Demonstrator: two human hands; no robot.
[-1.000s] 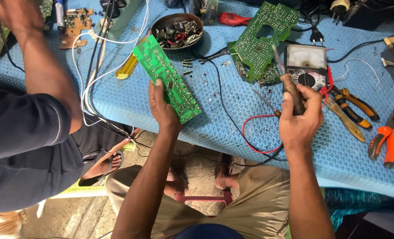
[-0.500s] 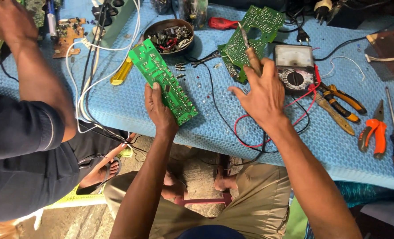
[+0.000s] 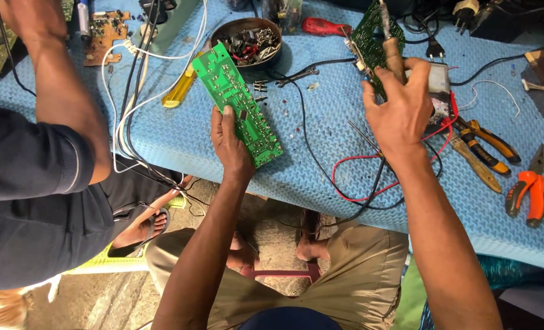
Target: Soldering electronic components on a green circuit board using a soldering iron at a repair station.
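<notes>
Hands over blue padded worktop, centre of frame. Left hand grips the long green circuit board by its lower edge, fingers wrapped round the near end, thumb on the face; the board's far end rests on the worktop and points to the upper left, solder side up, probably so the joints face the eye. Right hand, right of centre, is closed round the brown handle of a soldering iron, tip pointing up toward the top of the frame and away from the board, likely to keep the hot end clear. Under that hand, partly hidden: a grey meter with red and black leads looping toward the worktop's near edge. Upper centre: round bowl of small parts, just beyond the board's far end. Yellow-handled screwdriver to the board's left. Pliers and orange cutters at right. Another person's arm, upper left, reaches across the worktop.
</notes>
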